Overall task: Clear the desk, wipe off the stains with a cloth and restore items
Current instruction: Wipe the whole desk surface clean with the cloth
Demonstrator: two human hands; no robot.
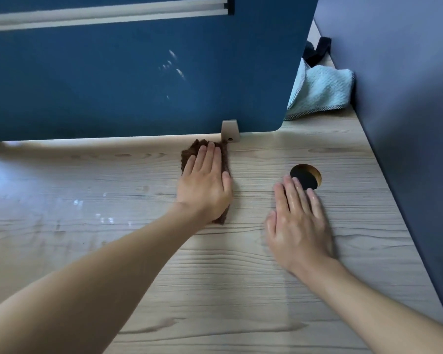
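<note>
Head view shows the wooden desk (215, 290) running under both forearms, with a blue partition (138, 85) standing just beyond the fingertips. The left hand (205, 185) lies flat, fingers straight and together, pressing the brown cloth (189, 152), which shows past its fingertips and below its palm heel. The right hand (299, 226) rests flat on bare wood, fingers straight and holding nothing, its fingertips at the near edge of the round cable hole (304, 176). A pale blue towel (322, 90) sits far beyond the right fingers, behind the partition.

The cloth looks soft, light and limp, likely to bunch if pushed from one edge. Pressing it with a spread palm suits wiping. To lift it, pinching the fuzzy edge beyond the fingertips should serve.
</note>
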